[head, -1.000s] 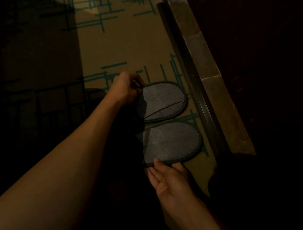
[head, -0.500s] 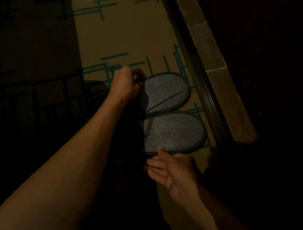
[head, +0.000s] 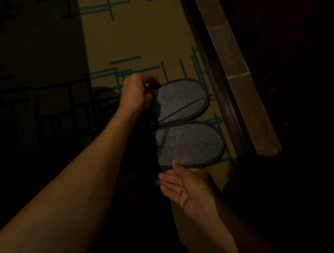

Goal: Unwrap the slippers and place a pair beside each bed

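Matt cloth slippers on flat, patterned carpet

The two slippers (head: 185, 124) at the frame's centre look like matt grey cloth with a fine, fuzzy nap, each edged in a darker, smoother binding. The carpet (head: 139, 34) under them is a dull tan with teal line markings and no sheen. The ledge (head: 239, 87) along the upper right looks like mottled stone with a faint gloss, edged by a dark, smooth strip.

No readable text, label or number — the slippers (head: 184, 122) look unmarked, though the light is dim.
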`<state>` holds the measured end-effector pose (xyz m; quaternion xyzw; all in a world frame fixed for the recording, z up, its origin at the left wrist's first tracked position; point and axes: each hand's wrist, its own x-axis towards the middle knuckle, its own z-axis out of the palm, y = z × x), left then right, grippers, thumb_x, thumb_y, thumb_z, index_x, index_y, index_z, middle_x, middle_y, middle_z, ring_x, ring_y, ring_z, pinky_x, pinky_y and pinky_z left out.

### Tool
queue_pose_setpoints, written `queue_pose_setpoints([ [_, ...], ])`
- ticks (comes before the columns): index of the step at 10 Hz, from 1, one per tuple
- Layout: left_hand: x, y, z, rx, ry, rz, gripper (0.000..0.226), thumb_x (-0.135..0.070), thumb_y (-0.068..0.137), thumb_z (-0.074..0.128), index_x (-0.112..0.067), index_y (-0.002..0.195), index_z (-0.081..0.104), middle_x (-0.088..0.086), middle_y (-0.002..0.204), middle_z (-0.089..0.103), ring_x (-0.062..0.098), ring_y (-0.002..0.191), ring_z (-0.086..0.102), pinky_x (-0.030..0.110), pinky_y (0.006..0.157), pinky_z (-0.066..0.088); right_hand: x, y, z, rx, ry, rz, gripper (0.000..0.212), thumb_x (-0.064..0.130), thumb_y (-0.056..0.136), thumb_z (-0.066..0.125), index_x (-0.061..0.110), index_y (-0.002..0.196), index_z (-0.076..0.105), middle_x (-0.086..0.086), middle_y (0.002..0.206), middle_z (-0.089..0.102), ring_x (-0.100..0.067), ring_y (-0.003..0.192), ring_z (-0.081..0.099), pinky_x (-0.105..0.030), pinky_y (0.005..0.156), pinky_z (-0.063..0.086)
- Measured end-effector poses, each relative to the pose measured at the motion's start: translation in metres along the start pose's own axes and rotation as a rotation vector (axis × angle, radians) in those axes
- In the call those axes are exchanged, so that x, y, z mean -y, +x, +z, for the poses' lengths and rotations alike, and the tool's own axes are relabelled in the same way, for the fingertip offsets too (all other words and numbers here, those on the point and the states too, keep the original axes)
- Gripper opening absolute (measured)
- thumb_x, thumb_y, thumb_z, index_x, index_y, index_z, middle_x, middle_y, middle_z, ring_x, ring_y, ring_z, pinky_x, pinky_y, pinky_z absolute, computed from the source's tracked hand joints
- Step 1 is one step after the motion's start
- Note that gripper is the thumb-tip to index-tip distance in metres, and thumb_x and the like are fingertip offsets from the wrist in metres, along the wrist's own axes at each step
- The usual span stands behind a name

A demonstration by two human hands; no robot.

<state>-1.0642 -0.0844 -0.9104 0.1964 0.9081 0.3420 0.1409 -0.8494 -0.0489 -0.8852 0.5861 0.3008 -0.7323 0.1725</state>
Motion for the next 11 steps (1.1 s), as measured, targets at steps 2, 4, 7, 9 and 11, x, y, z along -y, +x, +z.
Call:
queue_pose_setpoints([
  [2, -0.001, -0.002, 0.000, -0.007, -0.026, -0.003, 0.023, -0.002, 0.080, 0.068, -0.004, 0.102, 0.076, 0.013, 0.106, 0.074, 0.018, 0.097, 0.066, 0.012, 0.073, 0.037, 0.001, -0.001, 0.002, -0.013, -0.003, -0.003, 0.030, 0.028, 0.098, 0.056, 0.000, 0.086, 0.061, -0.013, 0.078, 0.073, -0.021, 0.069, 0.071, -0.027, 0.056, 0.057],
  [4, 0.001, -0.002, 0.000, -0.018, -0.031, -0.022, 0.018, -0.007, 0.082, 0.071, -0.005, 0.099, 0.076, 0.013, 0.101, 0.074, 0.013, 0.090, 0.063, 0.015, 0.071, 0.037, 0.002, -0.003, 0.002, -0.016, 0.005, -0.002, 0.031, 0.028, 0.099, 0.055, 0.000, 0.086, 0.060, -0.013, 0.079, 0.071, -0.021, 0.069, 0.070, -0.028, 0.062, 0.058],
  [7, 0.000, -0.002, -0.001, -0.019, -0.021, -0.022, 0.017, -0.008, 0.081, 0.070, -0.006, 0.098, 0.075, 0.012, 0.098, 0.074, 0.011, 0.087, 0.061, 0.016, 0.071, 0.038, 0.002, -0.001, 0.000, -0.031, -0.017, 0.029, 0.026, 0.027, 0.097, 0.057, 0.003, 0.086, 0.061, -0.008, 0.069, 0.073, -0.018, 0.056, 0.069, -0.024, 0.048, 0.055],
  [9, 0.014, -0.027, 0.005, -0.241, 0.051, -0.088, 0.018, -0.007, 0.080, 0.059, -0.003, 0.096, 0.068, 0.024, 0.102, 0.058, 0.038, 0.097, 0.055, 0.027, 0.077, 0.039, 0.005, -0.011, -0.009, 0.034, -0.078, 0.078, 0.028, 0.015, 0.097, 0.053, 0.009, 0.070, 0.056, 0.001, 0.041, 0.057, -0.015, 0.051, 0.054, -0.020, 0.041, 0.044],
  [11, -0.003, -0.110, -0.026, -0.280, 0.087, -0.351, 0.043, 0.001, 0.079, 0.053, -0.008, 0.121, 0.055, 0.023, 0.117, 0.054, 0.038, 0.110, 0.050, 0.041, 0.094, 0.040, 0.006, -0.067, -0.043, 0.026, -0.192, 0.023, 0.022, 0.004, 0.098, 0.048, 0.009, 0.078, 0.056, 0.001, 0.045, 0.060, -0.012, 0.042, 0.055, -0.018, 0.040, 0.045],
])
